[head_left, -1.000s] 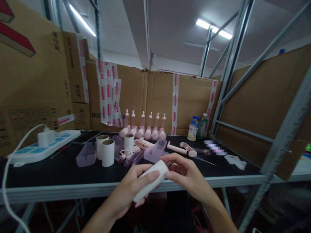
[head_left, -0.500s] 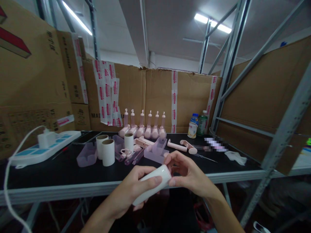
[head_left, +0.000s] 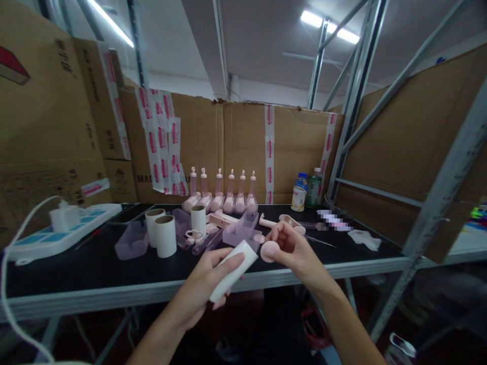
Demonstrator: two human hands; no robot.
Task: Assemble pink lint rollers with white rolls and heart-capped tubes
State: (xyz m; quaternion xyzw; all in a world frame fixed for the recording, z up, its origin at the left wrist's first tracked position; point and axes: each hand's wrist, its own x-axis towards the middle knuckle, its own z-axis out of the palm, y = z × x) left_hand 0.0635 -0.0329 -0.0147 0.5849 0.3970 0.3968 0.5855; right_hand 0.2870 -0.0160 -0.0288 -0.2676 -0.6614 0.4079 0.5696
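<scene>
My left hand (head_left: pixel 207 276) is wrapped round a white adhesive roll (head_left: pixel 240 263), tilted up to the right over the table's front edge. Just right of the roll's upper end, my right hand (head_left: pixel 299 251) pinches a small round pink cap (head_left: pixel 268 252), apart from the roll. Beyond my hands lie a translucent purple case (head_left: pixel 241 230), a pink handle piece (head_left: pixel 268 222) and a rounded pink part (head_left: pixel 292 224). Three white rolls (head_left: pixel 166 237) with brown cardboard cores stand upright to the left, beside another purple case (head_left: pixel 131 242).
Several pink-and-purple units (head_left: pixel 228 203) stand in a row by the cardboard wall (head_left: pixel 243 147). A power strip (head_left: pixel 91 223) with a white charger lies at left. At right are two bottles (head_left: pixel 299 193), a thin pointed tool (head_left: pixel 321 242) and crumpled tissue (head_left: pixel 364 239).
My right hand has moved away from the roll's end, and the pink cap now shows between its fingers. The roll has shifted slightly up and left. The view has turned slightly.
</scene>
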